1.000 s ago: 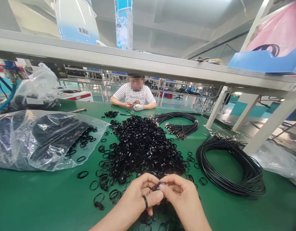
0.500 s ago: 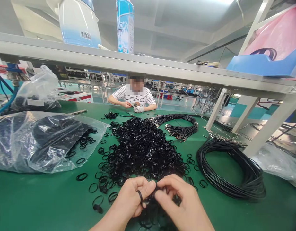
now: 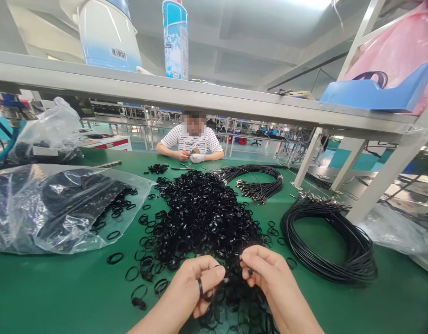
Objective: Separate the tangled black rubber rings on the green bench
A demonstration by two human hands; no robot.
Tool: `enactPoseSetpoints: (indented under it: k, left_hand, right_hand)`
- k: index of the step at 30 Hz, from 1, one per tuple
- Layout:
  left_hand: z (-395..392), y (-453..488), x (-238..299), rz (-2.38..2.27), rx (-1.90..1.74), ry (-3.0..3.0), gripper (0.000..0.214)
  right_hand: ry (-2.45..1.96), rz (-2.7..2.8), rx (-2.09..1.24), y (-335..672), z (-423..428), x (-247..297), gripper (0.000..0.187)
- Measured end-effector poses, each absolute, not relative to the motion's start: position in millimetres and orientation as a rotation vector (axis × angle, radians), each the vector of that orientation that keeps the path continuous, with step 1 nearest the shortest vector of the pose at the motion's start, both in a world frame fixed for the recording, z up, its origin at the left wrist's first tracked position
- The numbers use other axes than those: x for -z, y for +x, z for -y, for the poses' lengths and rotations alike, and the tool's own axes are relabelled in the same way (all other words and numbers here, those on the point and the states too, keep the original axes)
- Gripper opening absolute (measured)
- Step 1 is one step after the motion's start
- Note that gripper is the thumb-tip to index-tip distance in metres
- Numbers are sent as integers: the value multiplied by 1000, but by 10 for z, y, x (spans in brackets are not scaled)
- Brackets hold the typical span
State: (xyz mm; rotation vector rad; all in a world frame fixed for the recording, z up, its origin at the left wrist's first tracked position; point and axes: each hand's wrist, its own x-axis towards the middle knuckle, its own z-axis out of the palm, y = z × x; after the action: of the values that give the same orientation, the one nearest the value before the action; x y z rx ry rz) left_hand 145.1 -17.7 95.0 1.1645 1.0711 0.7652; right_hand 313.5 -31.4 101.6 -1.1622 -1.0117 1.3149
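Note:
A large heap of thin black rings [image 3: 203, 208] covers the middle of the green table. Over its near edge, my left hand [image 3: 200, 283] is closed, thumb against the bent forefinger. One black ring [image 3: 200, 287] lies around the base of that thumb, and another black ring [image 3: 211, 295] shows within the curled fingers. To the right, a short gap away, my right hand [image 3: 264, 269] is closed in a pinch. A small black piece [image 3: 249, 271] shows between its fingers, mostly hidden, apparently part of a ring.
A clear plastic bag [image 3: 22, 213] of black rings lies at the left. Coiled black cables [image 3: 339, 264] rest at the right, with another cable bundle [image 3: 269, 178] behind. A metal shelf [image 3: 214, 99] crosses overhead. Across the table sits a person [image 3: 193, 139] working with both hands.
My right hand has moved right, away from the left hand, and its fingers have drawn into a closer pinch. My left hand stays nearly in place, with the ring still on its thumb.

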Motion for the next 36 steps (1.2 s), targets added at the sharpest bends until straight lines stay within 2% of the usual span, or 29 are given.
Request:
enactPoseSetpoints:
  k: [6, 12, 19, 26, 30, 33, 36]
  left_hand:
    - [147, 1458, -959, -1055, -821, 1154, 33]
    - [90, 1538, -961, -1102, -798, 1184, 37]
    - [51, 1631, -974, -1148, -773, 1285, 46]
    - [58, 1578, -917, -1154, -821, 1201, 47]
    - [51, 1533, -906, -1141, -811, 1137, 46]
    - [59, 1525, -926, -1107, -810, 1111, 44]
    - [65, 1520, -940, -1091, -853, 1104, 42]
  right_hand:
    - [-1236, 1042, -1112, 3252, 293, -1060, 23]
    - [-1327, 1247, -1164, 3181, 301, -1109, 22]
    - [-1288, 1372, -1100, 3200, 247, -1000, 7]
    - [-1289, 1213, -1083, 3365, 213, -1077, 13]
    - [-1378, 1415, -924, 3404, 199, -1014, 6]
    - [-1420, 1526, -825, 3399, 181, -945, 14]
    - [-1415, 1523, -880, 3392, 174, -927, 12]
